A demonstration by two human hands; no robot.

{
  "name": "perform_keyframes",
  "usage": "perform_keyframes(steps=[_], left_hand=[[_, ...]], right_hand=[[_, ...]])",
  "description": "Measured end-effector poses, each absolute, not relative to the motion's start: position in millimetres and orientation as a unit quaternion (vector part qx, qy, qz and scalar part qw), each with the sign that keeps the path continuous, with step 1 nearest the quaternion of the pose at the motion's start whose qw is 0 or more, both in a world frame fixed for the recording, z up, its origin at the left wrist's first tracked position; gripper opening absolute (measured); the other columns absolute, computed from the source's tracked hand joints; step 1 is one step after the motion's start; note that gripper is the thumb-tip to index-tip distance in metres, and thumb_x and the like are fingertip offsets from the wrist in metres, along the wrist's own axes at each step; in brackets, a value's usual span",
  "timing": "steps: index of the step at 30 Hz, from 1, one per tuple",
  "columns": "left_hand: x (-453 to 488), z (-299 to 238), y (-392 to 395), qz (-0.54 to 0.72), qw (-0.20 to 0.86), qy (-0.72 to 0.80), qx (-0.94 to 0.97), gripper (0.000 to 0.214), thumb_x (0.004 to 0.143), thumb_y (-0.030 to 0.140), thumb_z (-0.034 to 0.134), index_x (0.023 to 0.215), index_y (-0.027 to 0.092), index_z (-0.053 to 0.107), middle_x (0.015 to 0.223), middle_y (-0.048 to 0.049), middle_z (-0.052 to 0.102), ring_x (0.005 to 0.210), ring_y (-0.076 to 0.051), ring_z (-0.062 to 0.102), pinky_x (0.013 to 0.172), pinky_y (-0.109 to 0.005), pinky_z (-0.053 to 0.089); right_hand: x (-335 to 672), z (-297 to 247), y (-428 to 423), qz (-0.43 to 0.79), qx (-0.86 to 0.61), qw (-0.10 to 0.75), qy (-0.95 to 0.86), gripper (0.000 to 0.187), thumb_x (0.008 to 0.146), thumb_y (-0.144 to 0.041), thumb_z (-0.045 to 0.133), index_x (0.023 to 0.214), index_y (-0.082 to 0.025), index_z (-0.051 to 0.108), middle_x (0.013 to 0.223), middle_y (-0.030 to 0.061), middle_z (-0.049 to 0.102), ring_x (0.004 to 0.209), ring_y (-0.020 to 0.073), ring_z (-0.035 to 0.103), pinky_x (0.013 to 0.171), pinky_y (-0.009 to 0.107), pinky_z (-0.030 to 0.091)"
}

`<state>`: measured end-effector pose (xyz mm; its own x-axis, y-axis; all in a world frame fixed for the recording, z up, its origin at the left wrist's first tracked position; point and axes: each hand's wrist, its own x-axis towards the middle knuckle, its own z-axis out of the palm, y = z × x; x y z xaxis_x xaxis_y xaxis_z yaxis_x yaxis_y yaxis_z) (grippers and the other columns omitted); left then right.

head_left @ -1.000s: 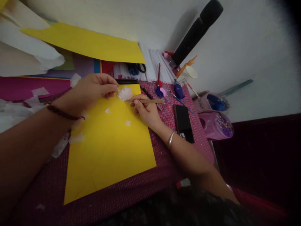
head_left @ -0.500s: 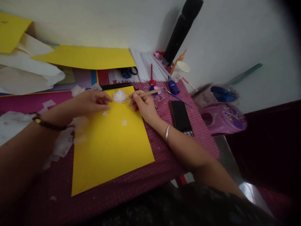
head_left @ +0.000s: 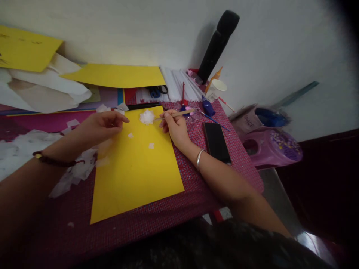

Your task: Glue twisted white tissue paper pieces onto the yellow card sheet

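My right hand (head_left: 176, 127) grips a thin wooden stick (head_left: 183, 112) like a pen, its lower end at the edge of a fluffy white tissue-paper tuft (head_left: 147, 116). That tuft sits near the top of a yellow sheet (head_left: 137, 179). My left hand (head_left: 108, 125) hovers over the sheet's upper left side, fingers loosely bent and apart, with nothing visible in them. Two small scraps lie on the yellow surface, a tissue scrap (head_left: 130, 135) and another paper scrap (head_left: 151, 146). Beside my left wrist is a heap of white tissue pieces (head_left: 80, 168).
A black phone (head_left: 216, 142), blue paint bottle (head_left: 207, 106), clear palette (head_left: 192, 116) and white cup (head_left: 218, 86) stand to the right. Yellow card (head_left: 117, 74), scissors (head_left: 162, 89) and white paper rolls (head_left: 176, 84) lie along the wall. A pink stool (head_left: 269, 153) is beyond the table edge.
My left hand has drawn slightly away from the tissue tuft, toward the left. The right hand still holds the stick at the tuft. The camera view has shifted a little.
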<state>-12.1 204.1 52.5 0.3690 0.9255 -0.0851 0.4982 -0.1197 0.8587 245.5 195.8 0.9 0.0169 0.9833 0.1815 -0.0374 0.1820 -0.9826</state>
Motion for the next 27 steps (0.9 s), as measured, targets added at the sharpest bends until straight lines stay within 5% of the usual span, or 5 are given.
perform_keyframes(steps=[5, 9, 27], left_hand=[[-19, 54, 205, 0.257, 0.436, 0.530, 0.680, 0.028, 0.079, 0.032, 0.070, 0.102, 0.018, 0.065, 0.082, 0.0006, 0.057, 0.073, -0.014, 0.051, 0.068, -0.027, 0.039], [-11, 52, 210, 0.141, 0.400, 0.530, 0.734, 0.033, 0.076, 0.046, 0.069, 0.091, 0.017, 0.066, 0.075, -0.0010, 0.062, 0.070, -0.017, 0.053, 0.063, -0.028, 0.040], [10, 57, 234, 0.067, 0.361, 0.493, 0.789, 0.025, 0.072, 0.045, 0.057, 0.069, 0.020, 0.063, 0.066, -0.0018, 0.061, 0.063, -0.017, 0.051, 0.059, -0.026, 0.039]], right_hand=[[240, 1, 193, 0.485, -0.425, 0.486, -0.590, 0.025, 0.100, -0.042, 0.058, 0.091, -0.019, 0.062, 0.077, -0.0013, 0.065, 0.064, 0.0094, 0.059, 0.055, 0.020, 0.047], [238, -1, 192, 0.465, -0.429, 0.472, -0.614, 0.019, 0.100, -0.035, 0.056, 0.094, -0.019, 0.065, 0.086, 0.0016, 0.067, 0.076, 0.0123, 0.064, 0.059, 0.021, 0.050], [241, -3, 191, 0.439, -0.440, 0.501, -0.603, 0.019, 0.100, -0.035, 0.055, 0.099, -0.020, 0.067, 0.097, 0.0038, 0.069, 0.073, 0.0115, 0.062, 0.055, 0.020, 0.049]])
